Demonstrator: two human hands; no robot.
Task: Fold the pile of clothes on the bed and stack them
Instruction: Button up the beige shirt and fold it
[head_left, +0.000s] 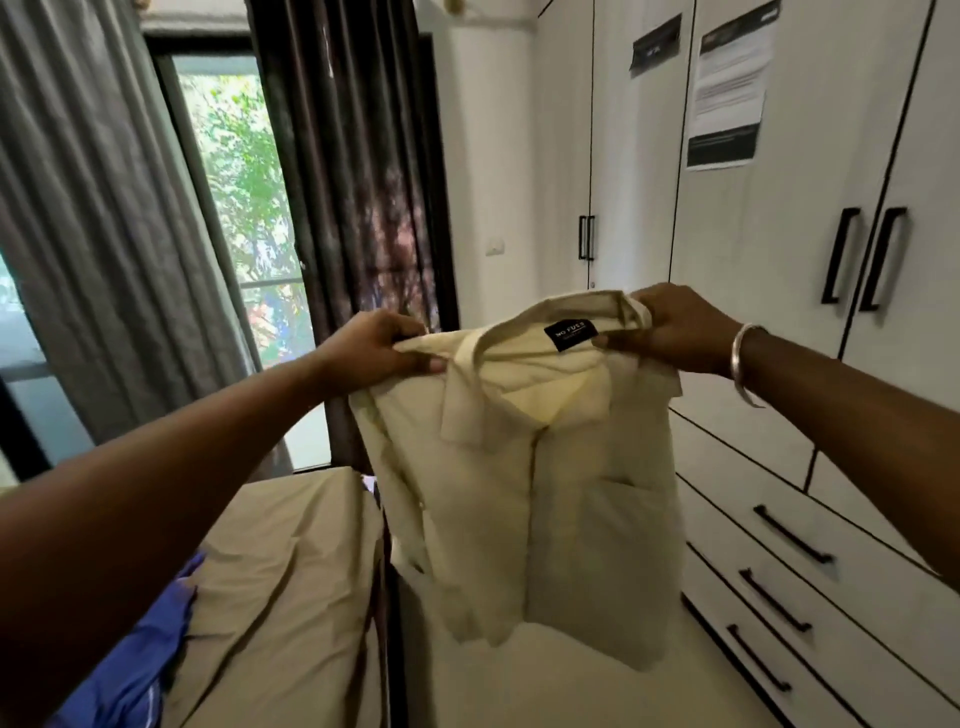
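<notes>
The cream shirt (524, 483) hangs in the air in front of the person, held up by its shoulders with the collar and dark neck label facing them and the body dangling free below both hands. The left hand (376, 345) pinches the shoulder seam between thumb and curled fingers; the right hand (675, 327), with a metal bangle (744, 364) on its wrist, grips the collar edge on the other side. This looks like the opening step for this garment: lifted and spread for squaring up, no fold made yet. Next it probably needs laying flat, front down, on the bed (291, 587), which lies below and left of the left hand, so sleeves and sides can be turned in. A blue garment (140, 665) lies crumpled beneath the left forearm and takes up part of that surface, so it may crowd the laying-down spot. Right of the right hand stand the wardrobe doors (779, 234) with drawers (810, 582) beneath; curtains (93, 218) and a window (244, 187) lie beyond the left hand.
</notes>
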